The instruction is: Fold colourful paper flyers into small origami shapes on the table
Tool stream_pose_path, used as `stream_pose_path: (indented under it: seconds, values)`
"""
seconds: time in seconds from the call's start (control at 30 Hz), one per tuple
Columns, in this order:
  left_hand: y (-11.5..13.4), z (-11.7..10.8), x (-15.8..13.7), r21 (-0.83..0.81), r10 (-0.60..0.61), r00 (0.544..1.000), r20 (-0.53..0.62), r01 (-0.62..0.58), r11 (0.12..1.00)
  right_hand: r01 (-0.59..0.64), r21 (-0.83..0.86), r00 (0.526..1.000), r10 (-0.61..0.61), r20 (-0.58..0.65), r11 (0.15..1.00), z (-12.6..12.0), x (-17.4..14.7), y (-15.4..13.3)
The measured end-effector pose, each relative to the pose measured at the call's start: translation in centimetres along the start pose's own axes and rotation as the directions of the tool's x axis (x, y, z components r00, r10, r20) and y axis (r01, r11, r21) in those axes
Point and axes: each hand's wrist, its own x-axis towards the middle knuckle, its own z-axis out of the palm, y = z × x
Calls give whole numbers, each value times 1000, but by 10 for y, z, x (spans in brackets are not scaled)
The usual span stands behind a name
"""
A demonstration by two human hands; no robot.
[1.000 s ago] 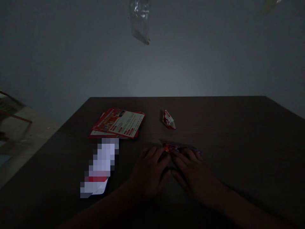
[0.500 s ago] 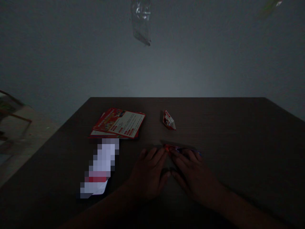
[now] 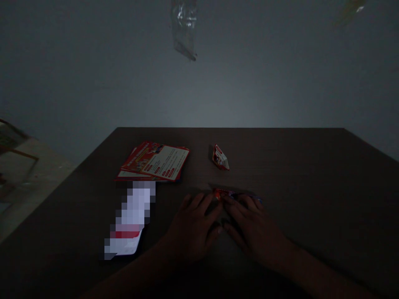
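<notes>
A red and blue piece of folded paper (image 3: 225, 193) lies flat on the dark table, partly covered by my fingers. My right hand (image 3: 254, 222) rests over it, fingers stretched out and pressing it down. Just to the left, my left hand (image 3: 195, 222) lies with its fingers spread, the index fingertip close to the paper's left end. Beyond both hands stands a small folded paper shape (image 3: 220, 158), red and white with print on it.
A stack of red and white printed leaflets (image 3: 156, 162) lies at the back left of the table (image 3: 296, 166). In front of it is a lit phone (image 3: 131, 224), its screen blurred out. A clear plastic bag (image 3: 184, 31) hangs on the wall behind.
My left hand's index finger has drawn back slightly from the paper's left end, and its fingers look a little more spread. My right hand stays on the paper.
</notes>
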Motion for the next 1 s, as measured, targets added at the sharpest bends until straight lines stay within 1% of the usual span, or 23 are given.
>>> stream_pose_path:
  seconds: [0.1,0.2,0.3,0.33,0.4,0.47,0.5,0.57,0.6,0.67,0.73,0.83,0.93,1.0]
  values:
    - [1,1,-1,0,-10,1000,-1,10,1000,25,74,1000,-25,1,997,-8,-1,2]
    - [2,1,-1,-3,-13,1000,-8,13,1000,65,178,998,-60,-35,982,-21,-7,8]
    - [2,1,0,-19,-12,1000,-18,12,1000,63,222,995,-46,-84,973,-35,-18,21]
    - [2,1,1,-24,-13,1000,-22,12,1000,22,216,991,8,-135,976,-38,-21,26]
    - [2,1,1,-28,-11,1000,-29,10,1000,-68,188,965,112,-237,980,-42,-27,40]
    - [1,2,2,-24,-12,999,-41,11,1000,-156,164,945,195,-263,974,-41,-28,53]
    - [1,3,2,-23,-10,999,-49,8,1000,-180,167,941,220,-257,969,-39,-28,59]
    - [2,3,3,-28,-7,997,-75,5,1000,-204,208,951,244,-189,957,-35,-26,67]
    - [3,3,3,-35,-5,996,-89,1,999,-196,245,961,236,-145,949,-33,-24,69]
    - [6,2,3,-54,21,994,-110,-28,998,-171,323,965,224,-135,931,-29,-21,68]
    - [11,2,4,-67,82,989,-123,-90,994,-161,389,965,228,-133,907,-27,-19,64]
    - [17,5,5,-58,185,972,-142,-194,979,-187,461,957,267,-116,867,-23,-18,57]
    - [20,9,6,-49,216,963,-162,-227,973,-243,551,937,339,-79,798,-22,-17,50]
    - [19,10,7,-39,229,956,-182,-240,970,-279,641,921,389,-32,715,-23,-16,47]
